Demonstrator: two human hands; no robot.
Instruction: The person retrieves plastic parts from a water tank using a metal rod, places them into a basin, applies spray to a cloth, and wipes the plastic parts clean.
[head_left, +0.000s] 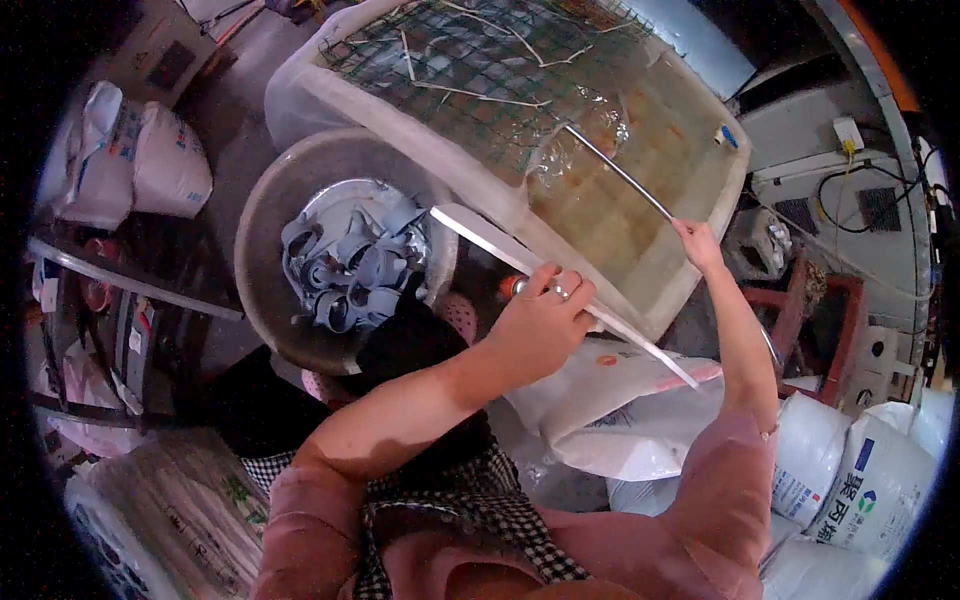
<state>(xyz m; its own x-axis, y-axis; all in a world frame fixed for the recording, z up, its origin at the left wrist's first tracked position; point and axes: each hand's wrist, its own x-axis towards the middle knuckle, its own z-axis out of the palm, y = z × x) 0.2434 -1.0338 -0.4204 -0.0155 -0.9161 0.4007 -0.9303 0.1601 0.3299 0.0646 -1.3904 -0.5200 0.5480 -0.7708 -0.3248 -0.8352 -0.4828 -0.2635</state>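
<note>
My left hand point(540, 325) is closed round a long, narrow white strip point(480, 235) that slants from the round tub down past the tank's near wall. My right hand point(697, 245) grips the end of a thin metal rod point(622, 170). The rod's far end reaches to the water in the pale tank point(440, 140), beside a green mesh point(460, 60), where the surface is rippled. Left of the strip stands a large round tub point(262, 190) with several grey curved plastic parts point(375, 268) inside.
Filled white sacks point(170, 165) stand at the upper left, and more printed sacks point(865, 490) lie at the lower right. A metal rack point(130, 275) is on the left. Red metal framing point(840, 320) and cables stand right of the tank. A pale sack point(610, 400) lies below the strip.
</note>
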